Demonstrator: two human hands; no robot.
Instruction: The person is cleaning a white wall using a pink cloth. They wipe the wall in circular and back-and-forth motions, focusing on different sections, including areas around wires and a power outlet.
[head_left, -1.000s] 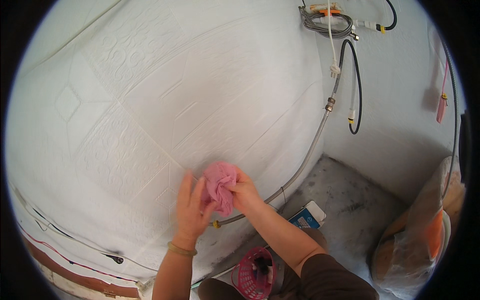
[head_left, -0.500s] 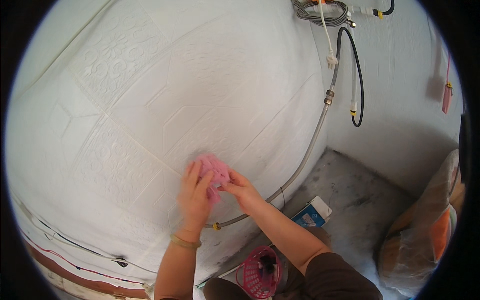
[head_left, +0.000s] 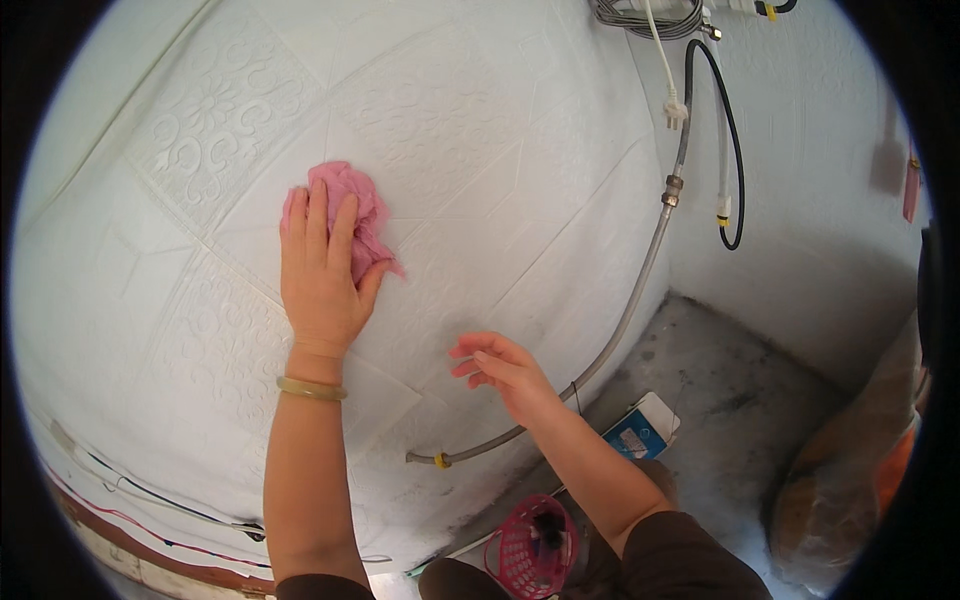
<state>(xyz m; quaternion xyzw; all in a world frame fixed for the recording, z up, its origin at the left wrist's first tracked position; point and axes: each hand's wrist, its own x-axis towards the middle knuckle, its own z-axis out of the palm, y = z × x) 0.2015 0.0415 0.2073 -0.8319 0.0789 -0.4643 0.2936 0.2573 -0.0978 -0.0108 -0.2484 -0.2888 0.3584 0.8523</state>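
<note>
Flat against the white embossed wall covering (head_left: 450, 130), my left hand (head_left: 325, 285) presses a crumpled pink cloth (head_left: 362, 205). Its fingers lie over the cloth, and the thumb rests near the lower edge. A pale bangle (head_left: 312, 388) circles the left wrist. Lower and to the right, my right hand (head_left: 503, 368) hangs in front of the wall with nothing in it. Its fingers are loosely curled and apart.
A grey hose (head_left: 640, 275) bends down the wall on the right, near a hanging white plug (head_left: 675, 110). Below are a pink plastic basket (head_left: 530, 570) and a white-and-blue box (head_left: 640, 430). Thin wires (head_left: 150, 535) run along the lower left.
My left hand has carried the pink cloth up and left and now has it spread on the wall. My right hand has let go of the cloth and stayed lower.
</note>
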